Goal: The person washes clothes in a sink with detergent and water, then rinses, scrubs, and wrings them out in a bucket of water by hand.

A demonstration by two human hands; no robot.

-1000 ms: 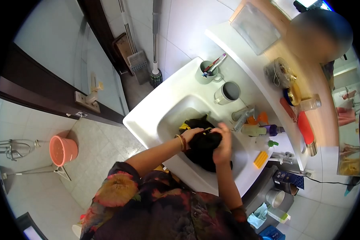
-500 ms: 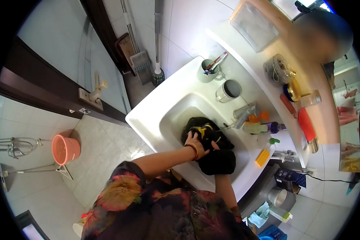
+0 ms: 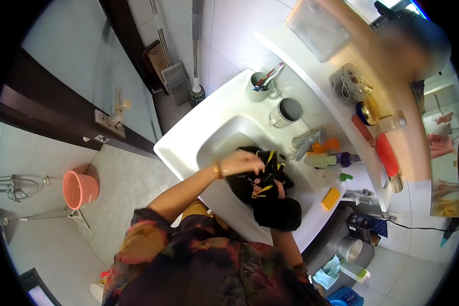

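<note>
A wet-looking black garment [image 3: 239, 186] with yellow stripes lies bunched in the white sink [image 3: 222, 135]. My left hand [image 3: 242, 163] hovers just over its upper part, fingers stretched and slightly bent, with nothing seen in them. Only the fingers of my right hand [image 3: 279, 189] show, closed on a yellow-striped fold. Black cloth [image 3: 278, 213] covers the back of that hand and its wrist; whether this is part of the same garment I cannot tell.
Along the sink's back stand a toothbrush cup [image 3: 260, 87], a grey-white mug [image 3: 286, 112] and several bottles [image 3: 320, 160]. A yellow soap bar [image 3: 331, 199] sits at the right rim. A pink bucket [image 3: 80, 189] is on the floor at left, beyond the door [image 3: 86, 66].
My left hand has lifted off the garment and moved up and slightly left. More yellow stripes and the right hand's fingers now show. The view has shifted slightly.
</note>
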